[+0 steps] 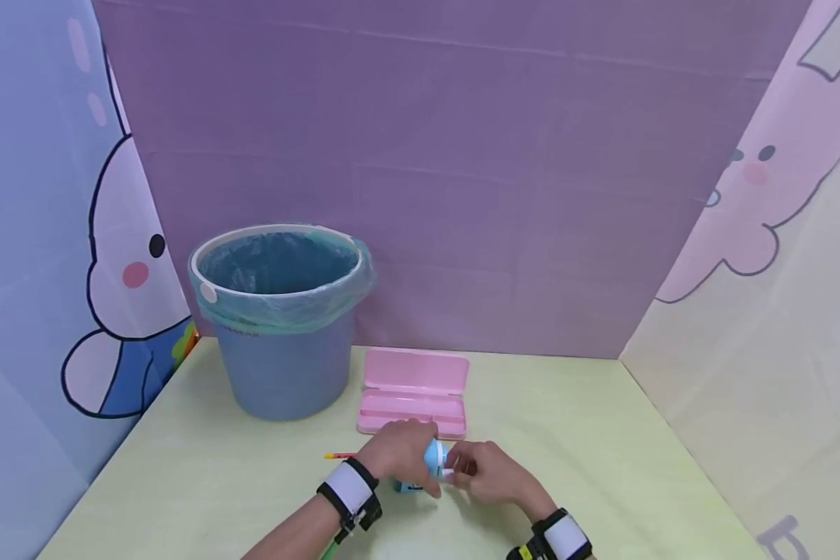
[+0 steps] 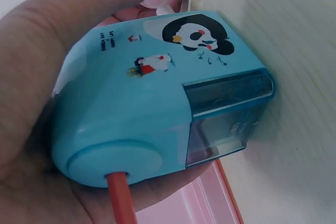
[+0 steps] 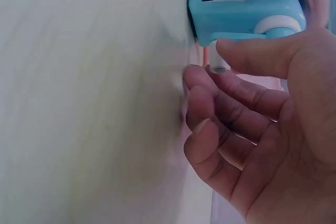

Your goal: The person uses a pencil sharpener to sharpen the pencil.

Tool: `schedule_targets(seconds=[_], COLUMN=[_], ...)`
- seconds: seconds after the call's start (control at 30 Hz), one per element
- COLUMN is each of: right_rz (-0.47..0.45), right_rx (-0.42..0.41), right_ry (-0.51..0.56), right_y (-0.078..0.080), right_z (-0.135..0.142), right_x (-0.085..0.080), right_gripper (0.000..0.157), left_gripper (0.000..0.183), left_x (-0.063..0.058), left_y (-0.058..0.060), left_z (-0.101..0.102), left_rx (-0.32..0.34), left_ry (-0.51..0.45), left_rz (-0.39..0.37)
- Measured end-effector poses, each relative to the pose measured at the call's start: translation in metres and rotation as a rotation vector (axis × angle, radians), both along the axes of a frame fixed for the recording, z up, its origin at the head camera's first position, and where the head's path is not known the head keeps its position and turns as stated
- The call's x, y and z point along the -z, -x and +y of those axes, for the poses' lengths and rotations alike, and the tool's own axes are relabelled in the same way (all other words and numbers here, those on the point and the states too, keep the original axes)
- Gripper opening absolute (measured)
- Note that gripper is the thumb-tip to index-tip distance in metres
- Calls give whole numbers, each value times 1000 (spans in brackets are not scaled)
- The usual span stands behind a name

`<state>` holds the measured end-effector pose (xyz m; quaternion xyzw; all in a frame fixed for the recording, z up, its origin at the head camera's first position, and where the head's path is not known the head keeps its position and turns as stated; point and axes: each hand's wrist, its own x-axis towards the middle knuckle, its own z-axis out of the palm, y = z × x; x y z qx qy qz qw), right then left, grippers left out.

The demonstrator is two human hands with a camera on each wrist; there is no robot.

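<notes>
My left hand [image 1: 400,453] grips a light-blue pencil sharpener [image 2: 131,98] with a panda print and a clear shavings drawer [image 2: 226,129]. A red pencil [image 2: 122,200] stands in the sharpener's round hole; its outer end points left in the head view. My right hand [image 1: 491,471] is at the sharpener's other end, its thumb and index finger pinching the white knob [image 3: 217,59] of the crank. The other right fingers are loosely curled. Much of the sharpener is hidden behind my left hand in the head view.
Just behind my hands lies an open pink pencil case [image 1: 416,372], its lid folded back. A blue bin [image 1: 287,373] with a translucent liner stands at the back left. A purple wall [image 1: 462,194] closes off the back of the pale table [image 1: 567,412].
</notes>
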<state>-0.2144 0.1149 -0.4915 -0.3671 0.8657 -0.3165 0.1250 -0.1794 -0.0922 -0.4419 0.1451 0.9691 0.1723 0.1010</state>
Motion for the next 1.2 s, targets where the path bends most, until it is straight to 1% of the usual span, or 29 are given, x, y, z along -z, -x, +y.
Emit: schedule_targets(seconds=[0.13,0.2,0.27,0.37,0.47,0.57,0.63,0.67,0.77,0.83,0.9,1.03,1.2], right_rz=[9,22,44,87,118,135,158,168,185,173,155,137,129], right_rx=[-12,-19,-26,-18,4,8,-4,-16,-44,-51,-57,-77,-119], right_ry=[18,32,49,54,56,73,86,93,94,88,75,43,-3], right_y=[-1,-2,-2,-1,1,2,3,3,3,3,3,3,2], right_z=[5,7,6,3,0,-4,-8,-10,-19,-26,-33,-46,-60], right_x=[-7,-12,-17,-24,-34,-46,-51,-54,-59,-59,-59,-57,-58], right_gripper=[15,16,17,18,19,19,20,22,28,33,39,48,52], left_gripper=[77,79,81,83,82,75,68,63,52,47,43,39,34], left_x=[1,-2,-7,-19,-30,-38,-40,-40,-34,-29,-24,-16,-8], left_y=[0,-1,-3,-6,-10,-15,-19,-21,-26,-30,-33,-39,-40], left_z=[-2,-5,-12,-26,-44,-61,-71,-76,-90,-97,-103,-108,-110], left_rx=[6,13,10,1,-1,-9,-15,-21,-13,-10,7,7,20], left_ry=[-61,-104,-146,-230,-301,-339,-347,-353,-342,-334,-329,-340,-353], left_rz=[19,25,17,4,16,69,104,117,158,169,181,167,146])
